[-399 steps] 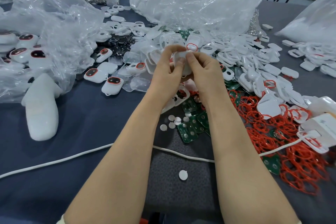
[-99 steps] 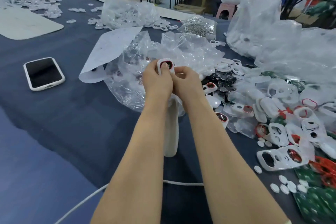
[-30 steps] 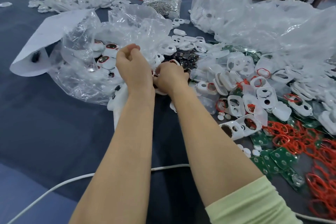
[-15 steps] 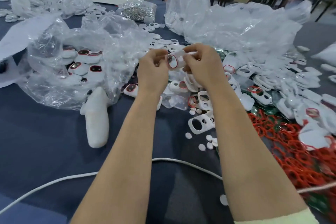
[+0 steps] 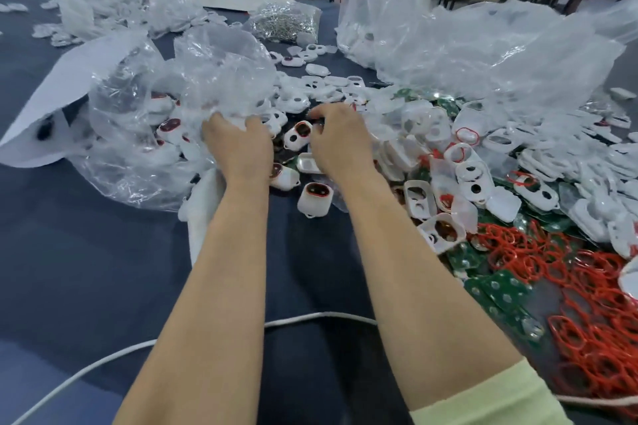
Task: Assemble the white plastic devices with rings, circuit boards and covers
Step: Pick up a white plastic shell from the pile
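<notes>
The left hand (image 5: 238,148) and right hand (image 5: 340,140) are now lowered to the bench (image 5: 103,269); whether either grip holds anything cannot be told; a white device (image 5: 298,135) lies between them; finished ones are kept in a bag (image 5: 138,162); many rings (image 5: 587,304) and circuit boards (image 5: 497,290) remain.

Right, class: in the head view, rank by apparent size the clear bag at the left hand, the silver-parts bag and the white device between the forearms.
1. clear bag
2. silver-parts bag, though it lies farther off
3. white device
</notes>
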